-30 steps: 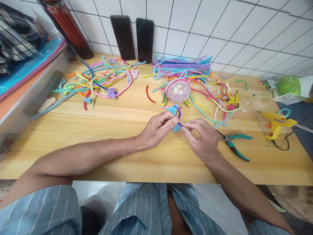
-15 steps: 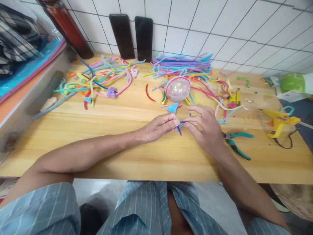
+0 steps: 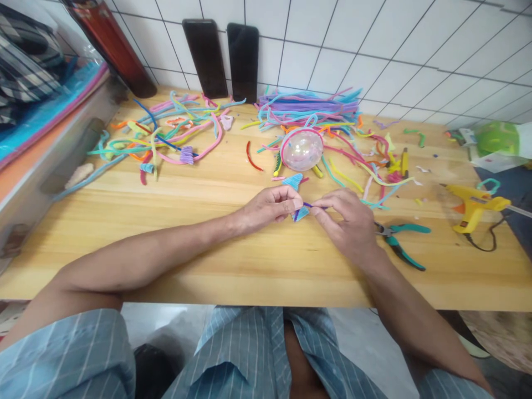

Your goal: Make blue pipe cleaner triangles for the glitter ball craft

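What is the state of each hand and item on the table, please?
left hand: shut, pinching the purple pipe cleaner
right hand: shut, pinching its other end
purple pipe cleaner: held between both hands
pliers: lying flat, untouched
glue gun: lying down, untouched
two phones: leaning upright, screens dark

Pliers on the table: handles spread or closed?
Spread. The pliers lie flat beside the right hand, teal handles forked well apart.
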`<state>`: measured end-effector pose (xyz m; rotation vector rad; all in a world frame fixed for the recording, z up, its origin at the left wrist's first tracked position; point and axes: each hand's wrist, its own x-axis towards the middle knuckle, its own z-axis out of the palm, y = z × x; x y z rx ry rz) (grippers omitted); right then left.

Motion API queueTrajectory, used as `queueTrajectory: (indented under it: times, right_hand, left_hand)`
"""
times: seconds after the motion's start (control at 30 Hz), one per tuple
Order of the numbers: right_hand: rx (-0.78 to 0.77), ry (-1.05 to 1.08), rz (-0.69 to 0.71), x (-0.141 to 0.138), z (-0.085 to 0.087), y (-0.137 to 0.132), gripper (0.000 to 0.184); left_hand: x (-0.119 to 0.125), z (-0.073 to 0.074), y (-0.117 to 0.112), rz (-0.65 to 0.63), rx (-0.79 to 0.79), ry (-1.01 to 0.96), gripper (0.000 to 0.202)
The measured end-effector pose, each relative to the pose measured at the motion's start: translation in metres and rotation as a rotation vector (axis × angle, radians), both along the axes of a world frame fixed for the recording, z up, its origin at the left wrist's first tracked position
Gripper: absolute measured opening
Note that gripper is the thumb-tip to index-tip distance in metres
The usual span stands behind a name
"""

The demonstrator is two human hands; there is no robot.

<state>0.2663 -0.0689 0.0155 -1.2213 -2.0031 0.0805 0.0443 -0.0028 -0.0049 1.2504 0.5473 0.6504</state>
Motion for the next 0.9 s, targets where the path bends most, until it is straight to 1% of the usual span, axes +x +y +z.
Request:
queueTrajectory:
  times: [0.13, 0.27, 0.4, 0.5, 0.63, 0.73, 0.9]
  right_hand:
    - [-0.05, 0.04, -0.003, -0.003, -0.003, -0.001, 0.01]
    - [-0.111, 0.135, 0.003, -0.006, -0.002, -0.002, 0.01]
    - [-0.236, 0.264, 0.022, -0.008, 0.0, -0.002, 0.007]
    - [-0.347, 0.373, -0.02, -0.008, -0.002, 0.0, 0.004]
    - [-0.429, 0.53, -0.043, -0.006, -0.009, 0.003, 0.019]
    - [-0.473, 0.574, -0.016, -0.006, -0.011, 0.005, 0.019]
    - [-0.521, 0.596, -0.002, -0.008, -0.009, 0.003, 0.022]
  left_hand:
    - [0.001, 0.003, -0.002, 0.018, -0.046, -0.027, 0.059]
    - [0.002, -0.002, -0.003, 0.026, -0.068, -0.08, 0.056]
    - [0.002, -0.007, -0.002, 0.055, -0.131, -0.123, 0.054]
    - [0.002, -0.006, -0.002, 0.06, -0.188, -0.128, 0.055]
    - [0.001, -0.003, -0.002, 0.058, -0.223, -0.122, 0.051]
    - [0.001, -0.003, -0.003, 0.031, -0.264, -0.115, 0.049]
    - [0.001, -0.005, -0.003, -0.004, -0.347, -0.167, 0.048]
